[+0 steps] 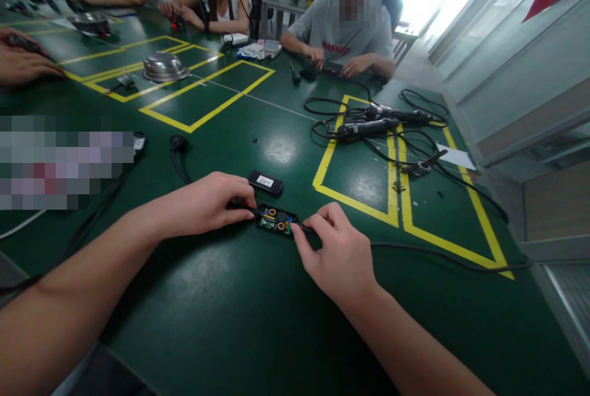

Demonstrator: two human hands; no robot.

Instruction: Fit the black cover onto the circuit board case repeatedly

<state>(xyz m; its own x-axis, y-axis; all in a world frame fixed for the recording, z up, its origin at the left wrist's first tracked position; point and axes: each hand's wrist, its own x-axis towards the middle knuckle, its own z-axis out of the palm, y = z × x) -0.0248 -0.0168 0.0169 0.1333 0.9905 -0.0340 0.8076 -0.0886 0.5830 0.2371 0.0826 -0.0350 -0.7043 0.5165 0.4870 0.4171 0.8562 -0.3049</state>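
Observation:
An open black plastic case [276,233] lies on the green table in front of me, with a small circuit board [268,222] inside it that carries copper-coloured ring coils and coloured wires. At its left end, my left hand [219,202] is closed on the black cord where it enters the case. My right hand [338,254] pinches the black cable [415,248] at the opposite end, its thumb by the case's edge. Just beyond the case rests a ribbed black cover [266,182] with a white label. A black plug [179,142] on a cord lies past my left forearm.
Two black electric screwdrivers [369,128] with tangled cords lie at the right, near several loose screws [399,187]. Farther left stands a metal bowl [165,66]. Across the table a person in a grey shirt [341,33] handles small parts. Another person's hand [27,64] is at the left edge.

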